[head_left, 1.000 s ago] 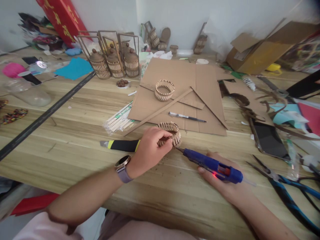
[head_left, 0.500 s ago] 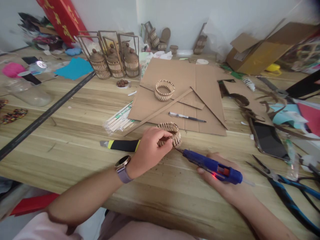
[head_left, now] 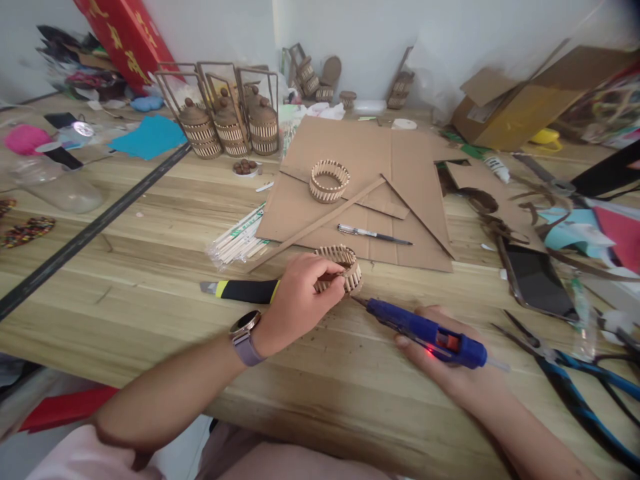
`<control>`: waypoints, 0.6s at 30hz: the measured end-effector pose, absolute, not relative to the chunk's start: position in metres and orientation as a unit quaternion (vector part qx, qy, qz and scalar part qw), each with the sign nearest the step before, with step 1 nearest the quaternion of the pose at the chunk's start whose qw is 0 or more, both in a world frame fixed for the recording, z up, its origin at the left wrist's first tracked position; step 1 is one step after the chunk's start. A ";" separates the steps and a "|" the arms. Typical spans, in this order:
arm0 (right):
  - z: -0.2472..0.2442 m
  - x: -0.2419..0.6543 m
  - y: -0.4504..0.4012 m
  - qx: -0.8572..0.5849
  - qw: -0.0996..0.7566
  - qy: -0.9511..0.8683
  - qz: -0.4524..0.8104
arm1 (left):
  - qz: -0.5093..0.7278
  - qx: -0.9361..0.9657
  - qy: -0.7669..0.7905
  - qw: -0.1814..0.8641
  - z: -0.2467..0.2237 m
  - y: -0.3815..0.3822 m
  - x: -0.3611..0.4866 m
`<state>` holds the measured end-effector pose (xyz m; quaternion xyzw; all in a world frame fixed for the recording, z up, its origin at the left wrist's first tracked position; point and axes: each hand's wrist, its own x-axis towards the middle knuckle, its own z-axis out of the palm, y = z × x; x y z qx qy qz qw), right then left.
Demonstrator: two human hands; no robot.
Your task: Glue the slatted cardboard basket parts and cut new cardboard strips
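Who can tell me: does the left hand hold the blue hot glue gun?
No, the right hand holds the hot glue gun, while the left hand pinches the slatted ring.

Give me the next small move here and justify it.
Probably apply a small dab from the blue glue gun at the slatted ring's lower edge: the right hand points its nozzle there, too close to tell whether they touch, while the left hand pinches the ring.

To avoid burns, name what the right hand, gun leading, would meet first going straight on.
Probably the slatted ring: the glue gun in the right hand points at its near edge. The left hand pinching it is also close; depth is unclear.
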<state>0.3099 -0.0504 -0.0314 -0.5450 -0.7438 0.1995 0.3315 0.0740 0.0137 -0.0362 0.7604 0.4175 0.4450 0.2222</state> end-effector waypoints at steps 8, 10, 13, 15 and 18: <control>-0.035 0.313 -0.051 -0.549 0.327 -0.745 0.191 | 0.437 0.756 0.427 0.236 -0.035 0.013 0.074; -0.034 0.313 -0.051 -0.553 0.321 -0.744 0.192 | 0.438 0.756 0.425 0.236 -0.035 0.014 0.074; -0.033 0.313 -0.052 -0.556 0.321 -0.742 0.192 | 0.440 0.756 0.424 0.236 -0.035 0.014 0.074; -0.035 0.313 -0.051 -0.557 0.324 -0.740 0.191 | 0.439 0.756 0.423 0.237 -0.035 0.014 0.074; -0.040 0.314 -0.050 -0.554 0.335 -0.738 0.188 | 0.436 0.757 0.424 0.239 -0.035 0.014 0.074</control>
